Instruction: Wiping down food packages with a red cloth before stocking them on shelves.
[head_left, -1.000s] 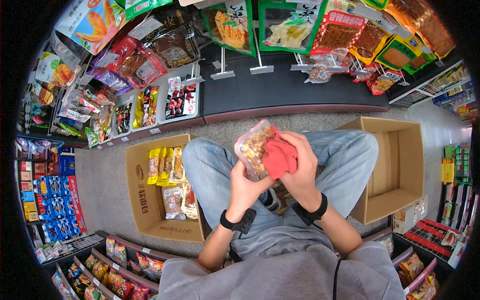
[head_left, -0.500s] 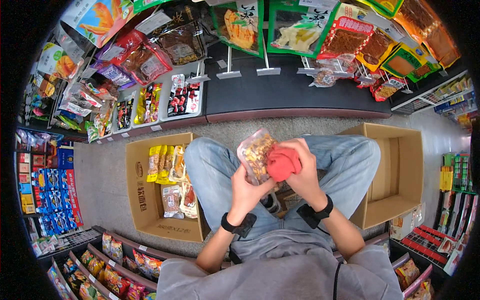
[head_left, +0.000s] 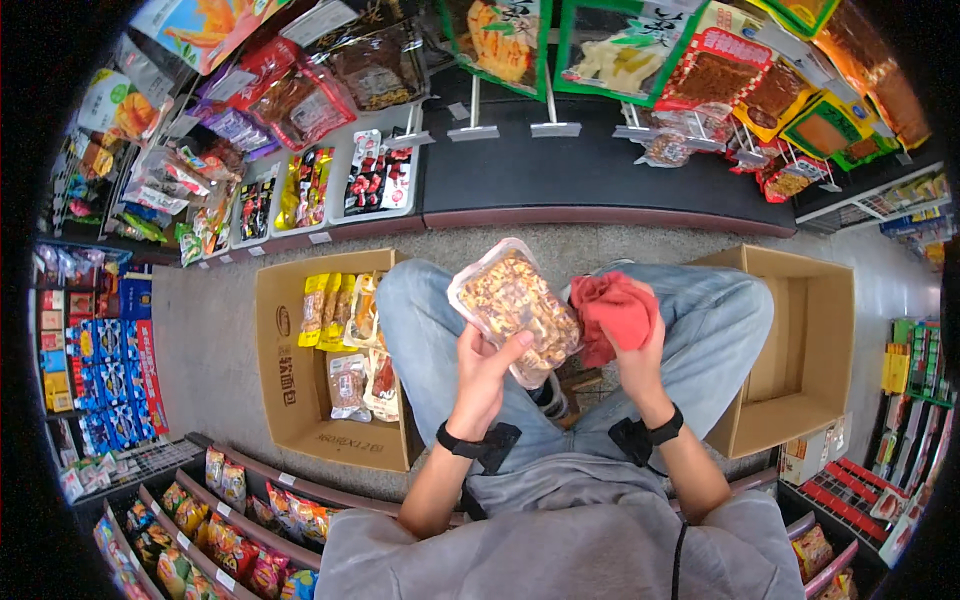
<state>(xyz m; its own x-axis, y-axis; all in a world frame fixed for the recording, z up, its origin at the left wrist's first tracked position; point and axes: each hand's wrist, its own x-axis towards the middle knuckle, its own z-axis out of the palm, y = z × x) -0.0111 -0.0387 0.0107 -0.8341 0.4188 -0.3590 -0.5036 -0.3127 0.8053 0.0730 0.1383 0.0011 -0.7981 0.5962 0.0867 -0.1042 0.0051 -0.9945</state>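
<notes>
A clear plastic pack (head_left: 512, 300) of brownish nut-like food is tilted toward me between my raised knees, gripped along its lower left by my left hand (head_left: 482, 360), thumb on its face. My right hand (head_left: 640, 350) is closed on a bunched red cloth (head_left: 612, 308), held just right of the pack. Both hands are over my lap, each with a black band at the wrist.
A cardboard box (head_left: 285, 360) with several snack packs (head_left: 348, 385) sits left of my legs; another box (head_left: 790, 340) is on my right. A dark shelf (head_left: 520, 180) with trays (head_left: 370, 175) and hanging packets (head_left: 500, 35) stands ahead. Snack racks (head_left: 240, 525) are behind me.
The pack has shifted left and turned its face toward me. The red cloth, which was against the pack, has moved off to the right with my right hand.
</notes>
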